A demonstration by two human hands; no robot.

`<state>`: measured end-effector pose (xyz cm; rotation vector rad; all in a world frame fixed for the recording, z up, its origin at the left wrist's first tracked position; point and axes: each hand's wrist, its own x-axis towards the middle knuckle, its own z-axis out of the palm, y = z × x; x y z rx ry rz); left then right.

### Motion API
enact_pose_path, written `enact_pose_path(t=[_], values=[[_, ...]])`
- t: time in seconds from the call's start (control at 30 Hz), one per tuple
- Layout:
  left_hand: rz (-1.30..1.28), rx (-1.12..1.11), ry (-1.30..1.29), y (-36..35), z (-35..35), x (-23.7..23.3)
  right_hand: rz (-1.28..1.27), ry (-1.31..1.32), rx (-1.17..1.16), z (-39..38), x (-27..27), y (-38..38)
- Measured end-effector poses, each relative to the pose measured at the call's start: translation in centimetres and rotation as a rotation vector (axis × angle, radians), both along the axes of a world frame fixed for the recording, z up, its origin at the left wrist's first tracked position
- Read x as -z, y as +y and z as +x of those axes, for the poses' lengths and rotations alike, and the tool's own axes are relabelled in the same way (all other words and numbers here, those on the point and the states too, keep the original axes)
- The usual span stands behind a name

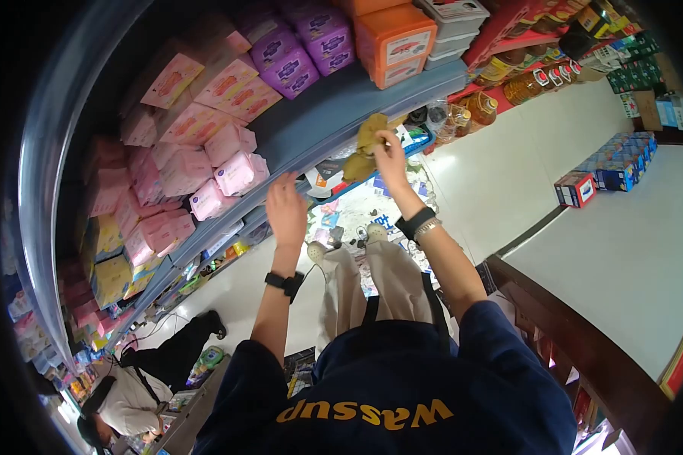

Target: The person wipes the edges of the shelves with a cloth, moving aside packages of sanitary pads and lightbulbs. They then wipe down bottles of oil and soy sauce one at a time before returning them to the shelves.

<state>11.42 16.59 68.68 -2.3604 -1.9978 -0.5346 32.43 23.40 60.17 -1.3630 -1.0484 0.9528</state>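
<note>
A crumpled mustard-brown cloth point(370, 135) hangs from my right hand point(389, 161), pinched between the thumb and fingers just past the shelf's front edge. My left hand point(286, 208) is at the edge of the grey shelf point(311, 125), fingers extended and holding nothing. Close to its fingertips are pink packs point(241, 173) stacked on the shelf. Below the cloth, a blue basket point(421, 145) holds assorted small items, partly hidden by the shelf and the cloth.
Purple packs point(290, 64), orange boxes point(396, 42) and clear-lidded containers point(451, 30) line the shelf. Oil bottles point(479, 108) stand to the right. Blue cartons point(618, 161) sit on a white surface. Papers and small items litter the floor point(368, 208). Another person point(133, 398) is at lower left.
</note>
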Motion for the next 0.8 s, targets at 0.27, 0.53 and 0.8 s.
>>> enact_pose_path(t=[0.27,0.53,0.8], values=[[0.303,-0.062,0.073,2.7,1.9,4.0,-0.130,0.425,0.056,4.4,-2.7,-4.2],[0.410,-0.107,0.085,3.2,2.2,4.7,0.074,-0.020,-0.042,2.7,-3.6,-3.1],[0.313,-0.147,-0.020,3.5,2.6,4.5,0.311,-0.589,-0.359,-4.3,-6.7,-0.3]])
